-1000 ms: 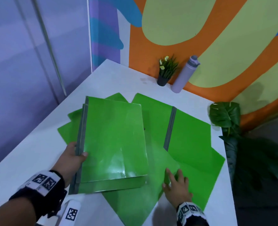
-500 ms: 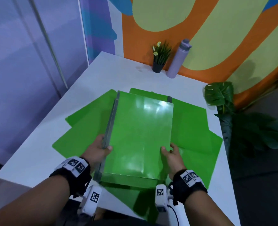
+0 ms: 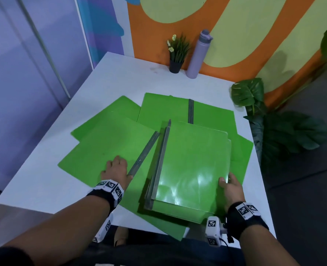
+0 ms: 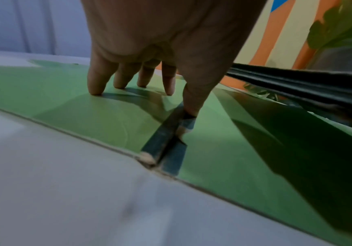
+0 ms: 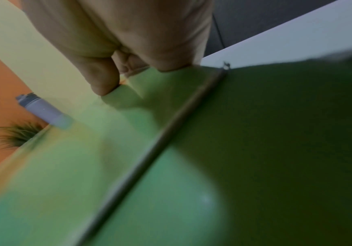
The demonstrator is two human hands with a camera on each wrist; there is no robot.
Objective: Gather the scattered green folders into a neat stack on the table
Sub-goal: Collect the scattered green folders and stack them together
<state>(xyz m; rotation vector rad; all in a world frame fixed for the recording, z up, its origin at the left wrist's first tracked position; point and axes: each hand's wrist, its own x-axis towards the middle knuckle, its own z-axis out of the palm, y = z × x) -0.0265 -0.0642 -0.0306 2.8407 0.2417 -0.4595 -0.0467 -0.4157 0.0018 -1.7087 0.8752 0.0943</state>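
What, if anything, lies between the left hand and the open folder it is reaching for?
Nothing visible. The left hand already rests on the open folder, fingertips on its green cover and the thumb on its grey spine. The right hand grips the stack beside it.

The head view is evenly and fairly brightly lit from overhead, with white glare patches on the glossy top green folder (image 3: 193,160) at lower centre, soft shadows under the stack's near edge, and wide-angle bending of straight lines toward the frame edges. The left wrist view is dimmer and smeared in its lower half, with fingertip shadows on green. The right wrist view is the blurriest: motion-streaked at lower left and dark green shadow filling its right side.
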